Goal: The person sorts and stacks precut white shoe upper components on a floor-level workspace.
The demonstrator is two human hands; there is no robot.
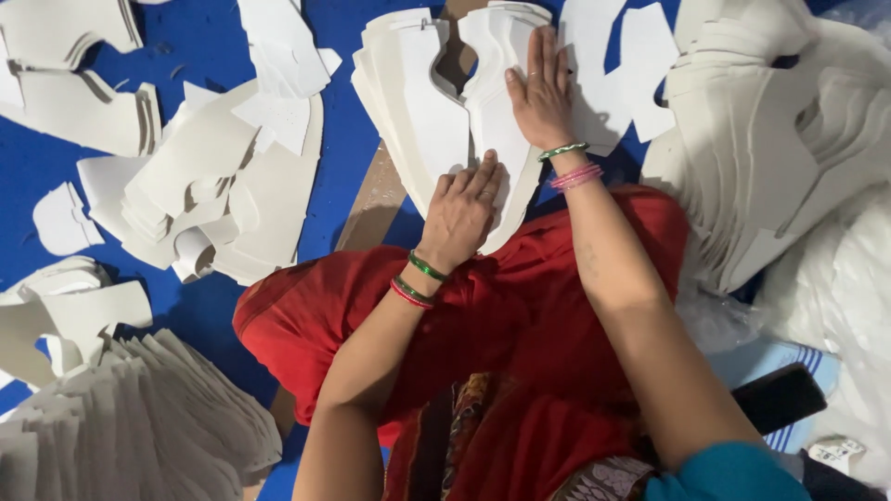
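On the red cloth [520, 306] over our lap lies one stack of white cut shapes [436, 111], curved and notched at the middle. Our left hand [461, 215] presses its near end, fingers loosely curled; our right hand [541, 93] lies flat and open upon it. Perhaps six further piles [213, 186] surround us on the blue floor [325, 167].
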